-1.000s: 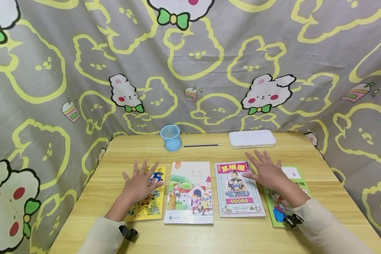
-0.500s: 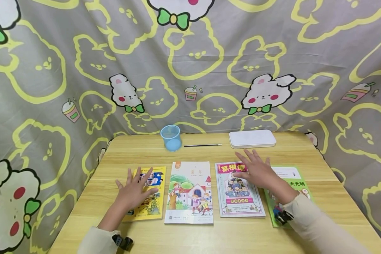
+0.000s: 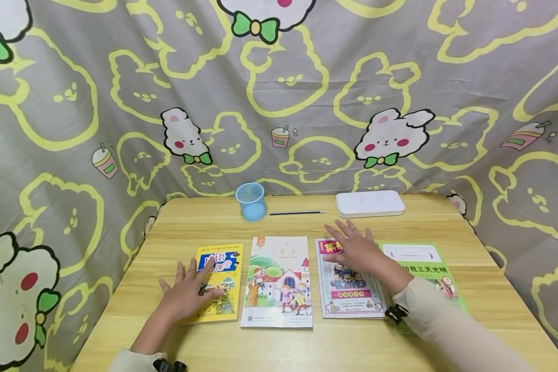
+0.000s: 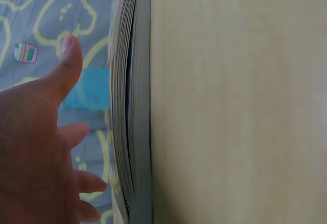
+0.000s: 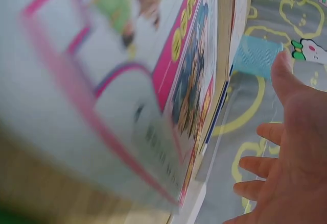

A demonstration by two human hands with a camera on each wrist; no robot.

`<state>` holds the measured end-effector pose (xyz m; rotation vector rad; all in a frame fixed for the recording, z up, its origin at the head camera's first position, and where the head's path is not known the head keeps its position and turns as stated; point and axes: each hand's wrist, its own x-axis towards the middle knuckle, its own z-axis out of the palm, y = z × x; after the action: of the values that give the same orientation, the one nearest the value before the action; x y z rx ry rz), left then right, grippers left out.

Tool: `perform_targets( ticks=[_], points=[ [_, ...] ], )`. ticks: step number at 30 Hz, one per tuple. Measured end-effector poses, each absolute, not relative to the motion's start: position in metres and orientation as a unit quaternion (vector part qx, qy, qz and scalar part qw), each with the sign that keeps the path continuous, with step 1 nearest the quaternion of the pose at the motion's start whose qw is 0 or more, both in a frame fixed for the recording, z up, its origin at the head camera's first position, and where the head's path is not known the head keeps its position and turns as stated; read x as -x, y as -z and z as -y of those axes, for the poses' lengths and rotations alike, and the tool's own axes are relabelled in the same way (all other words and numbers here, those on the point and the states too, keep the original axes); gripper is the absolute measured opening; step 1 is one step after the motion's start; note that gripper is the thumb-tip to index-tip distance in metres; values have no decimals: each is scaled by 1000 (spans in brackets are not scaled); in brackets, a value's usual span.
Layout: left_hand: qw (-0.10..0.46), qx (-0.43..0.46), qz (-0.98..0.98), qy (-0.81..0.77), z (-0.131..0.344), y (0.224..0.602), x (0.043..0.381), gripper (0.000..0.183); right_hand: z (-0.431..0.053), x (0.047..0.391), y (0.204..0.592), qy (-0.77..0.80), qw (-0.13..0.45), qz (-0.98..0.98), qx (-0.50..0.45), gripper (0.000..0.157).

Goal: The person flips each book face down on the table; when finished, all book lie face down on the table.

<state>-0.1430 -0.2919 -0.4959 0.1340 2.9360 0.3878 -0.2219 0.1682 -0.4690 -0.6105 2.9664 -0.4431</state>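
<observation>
Four books would be several; in a row on the table lie a yellow book (image 3: 225, 289), a white book with a painted house (image 3: 279, 281), a pink-bordered book (image 3: 351, 302) and a green book (image 3: 430, 258). Over the left part of the yellow book is my left hand (image 3: 186, 294), fingers spread and holding nothing. My right hand (image 3: 360, 253) hovers with spread fingers above the pink-bordered book, hiding part of its title and picture. In the right wrist view a gap shows between the right hand (image 5: 301, 157) and the book covers. The left wrist view has the left hand (image 4: 41, 137) beside page edges (image 4: 130, 106).
At the back of the wooden table (image 3: 204, 346) stand a blue mesh cup (image 3: 251, 202), a thin dark pen or pencil (image 3: 297, 212) and a white case (image 3: 370, 203). A grey curtain (image 3: 302, 62) with cartoon prints hangs behind and on both sides.
My left hand has drifted left and nearer to me, uncovering more of the yellow cover. The right hand has moved left across the pink-bordered book, exposing more of the green one.
</observation>
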Motion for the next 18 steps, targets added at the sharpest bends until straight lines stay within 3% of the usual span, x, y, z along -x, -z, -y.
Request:
perform_targets(
  ticks=[18],
  points=[
    [142,-13,-972,-184,313,496,114,133,-114,237,467,115,75,-958,251,92]
  ],
)
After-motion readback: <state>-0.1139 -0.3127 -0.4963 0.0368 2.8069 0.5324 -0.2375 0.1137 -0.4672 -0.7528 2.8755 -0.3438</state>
